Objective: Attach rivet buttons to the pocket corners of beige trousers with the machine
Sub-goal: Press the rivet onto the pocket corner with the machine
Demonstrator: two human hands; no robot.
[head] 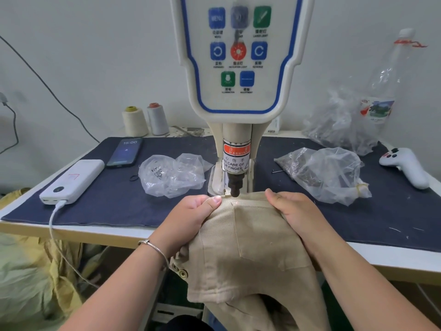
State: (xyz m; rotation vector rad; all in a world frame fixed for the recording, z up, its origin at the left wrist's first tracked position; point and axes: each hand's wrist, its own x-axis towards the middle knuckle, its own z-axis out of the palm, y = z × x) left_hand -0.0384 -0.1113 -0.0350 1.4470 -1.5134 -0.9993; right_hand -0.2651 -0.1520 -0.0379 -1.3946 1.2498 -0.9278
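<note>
Holding the beige twill trousers [253, 237] taut under the cream riveting machine's black punch [235, 187], the left hand [191, 218] pinches the cloth at 9 o'clock and the right hand [296, 211] curls over it at 3 o'clock. The pocket corner [235, 203] lies directly beneath the punch, above the dark blue tabletop [114, 201]

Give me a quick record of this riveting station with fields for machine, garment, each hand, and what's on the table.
machine: rivet machine, punch head just above the fabric
garment: beige trousers, pocket corner under the punch
left hand: grips the fabric left of the punch
right hand: holds the fabric on the right
table: phone, power bank, plastic bags, thread cones
</note>
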